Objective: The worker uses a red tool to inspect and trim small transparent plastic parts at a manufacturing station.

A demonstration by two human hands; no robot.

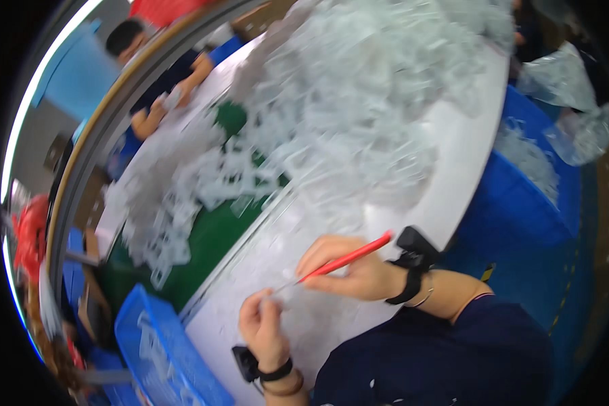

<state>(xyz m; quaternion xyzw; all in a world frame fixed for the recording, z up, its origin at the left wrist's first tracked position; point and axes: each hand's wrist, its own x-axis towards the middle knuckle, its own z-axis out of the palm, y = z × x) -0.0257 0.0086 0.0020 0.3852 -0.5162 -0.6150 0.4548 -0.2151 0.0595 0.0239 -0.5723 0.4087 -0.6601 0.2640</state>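
My right hand [348, 271] is closed around a slim red-handled knife [348, 259], whose thin metal end points left and down. Just below that end, my left hand [264, 331] is closed in a pinch. Between its thumb and fingers there seems to be a small translucent piece, mostly hidden and blurred. Both hands are over the near part of the white table [216, 331]. Beyond them lies a big heap of translucent white plastic parts [358, 101], and more of these spread leftward onto a green surface [213, 233].
A blue basket [142, 318] with a few white parts stands at the left. To the right are a large blue bin [521, 196] holding parts and some clear plastic bags [561, 78]. Across the table at the far left, another person [162, 88] handles a small pale item.
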